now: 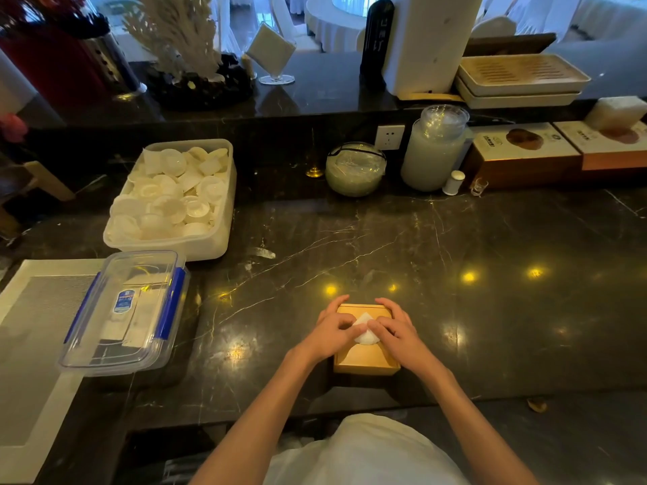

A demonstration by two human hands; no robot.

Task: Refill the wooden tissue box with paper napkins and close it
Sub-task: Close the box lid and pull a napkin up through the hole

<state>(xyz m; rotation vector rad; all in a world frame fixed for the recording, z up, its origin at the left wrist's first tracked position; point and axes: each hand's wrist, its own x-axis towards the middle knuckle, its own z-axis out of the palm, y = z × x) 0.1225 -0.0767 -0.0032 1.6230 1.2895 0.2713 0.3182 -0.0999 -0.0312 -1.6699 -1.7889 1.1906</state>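
The wooden tissue box point(366, 360) stands on the dark marble counter point(455, 257) near its front edge, with its lid on. A white paper napkin point(364, 329) sticks up out of the opening in the top as a pointed fold. My left hand point(332, 332) lies on the box's left side, fingertips on the napkin. My right hand point(397, 332) lies on the right side, its fingers pinching the napkin. Both hands cover much of the lid.
A clear lidded container with blue clips point(126, 311) sits on a white tray point(24, 344) at left. Behind it is a white tub of small dishes point(175, 197). A glass bowl point(355, 169), a jar point(434, 148) and cartons point(521, 155) line the back wall.
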